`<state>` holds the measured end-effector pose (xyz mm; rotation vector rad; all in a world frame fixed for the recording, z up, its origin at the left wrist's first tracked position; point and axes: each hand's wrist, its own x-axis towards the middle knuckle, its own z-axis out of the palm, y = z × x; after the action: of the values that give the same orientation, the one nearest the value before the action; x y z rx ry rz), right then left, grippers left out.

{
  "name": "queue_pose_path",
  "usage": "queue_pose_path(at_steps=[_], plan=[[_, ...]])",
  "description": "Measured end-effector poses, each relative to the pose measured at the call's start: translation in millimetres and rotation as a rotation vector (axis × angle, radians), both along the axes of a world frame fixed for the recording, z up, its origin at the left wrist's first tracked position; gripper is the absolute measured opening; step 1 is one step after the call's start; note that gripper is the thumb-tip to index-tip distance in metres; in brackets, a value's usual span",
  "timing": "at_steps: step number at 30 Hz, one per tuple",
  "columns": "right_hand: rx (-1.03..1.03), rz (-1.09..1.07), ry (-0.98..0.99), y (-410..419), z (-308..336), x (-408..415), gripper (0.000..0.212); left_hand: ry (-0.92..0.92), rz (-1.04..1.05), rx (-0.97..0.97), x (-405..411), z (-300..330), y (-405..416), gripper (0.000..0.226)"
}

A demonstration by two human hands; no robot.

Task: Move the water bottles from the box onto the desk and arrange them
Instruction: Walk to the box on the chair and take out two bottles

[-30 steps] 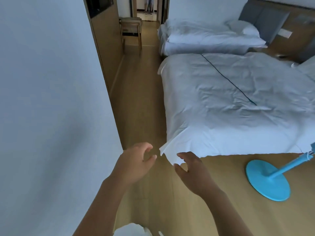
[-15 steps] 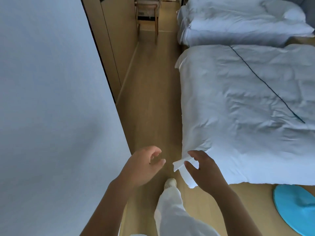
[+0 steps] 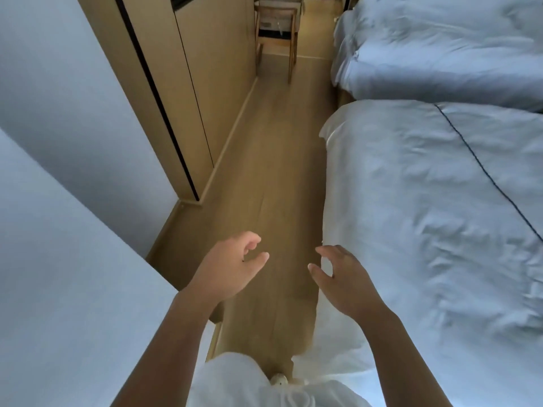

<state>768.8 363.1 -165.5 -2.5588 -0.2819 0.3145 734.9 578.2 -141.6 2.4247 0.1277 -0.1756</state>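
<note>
Head-camera footage is being filled by a narrow strip of wooden floor (image 3: 273, 160) running up the middle of the frame, with a white wall (image 3: 58, 259) at the left and a made bed (image 3: 426, 230) at the right. Both arms are being held out ahead at the lower centre. The left hand (image 3: 226, 268) and the right hand (image 3: 343, 280) are being carried apart from each other, fingers loosely curled and relaxed, with nothing gripped in either. This posture is judged to be that of walking with the hands kept free for a pickup. A second bed (image 3: 440, 45) is being shown at the upper right, and a wooden chair (image 3: 276, 27) at the top centre. No box, desk or water bottles are being shown anywhere in the frame, so their place cannot be told. No container is being shown either. The task is judged to be barely begun.
</note>
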Motion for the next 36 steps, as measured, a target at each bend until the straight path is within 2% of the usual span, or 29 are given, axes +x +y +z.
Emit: queue_pose_path(at_steps=[7,13,21,29,36], plan=[[-0.040,0.025,0.032,12,-19,103,0.047,0.002,0.039,-0.041,114,-7,9,0.038],[-0.066,-0.010,0.027,39,-29,235,0.047,-0.009,0.032,-0.070,253,-12,31,0.036],[-0.083,-0.108,0.011,81,-6,430,0.047,0.015,-0.055,0.136,452,3,87,0.039],[-0.041,-0.133,0.096,108,-7,559,0.046,0.125,-0.076,0.116,580,-9,109,0.039],[-0.022,-0.125,0.109,110,-11,712,0.042,0.095,-0.073,0.124,735,-12,103,0.040]])
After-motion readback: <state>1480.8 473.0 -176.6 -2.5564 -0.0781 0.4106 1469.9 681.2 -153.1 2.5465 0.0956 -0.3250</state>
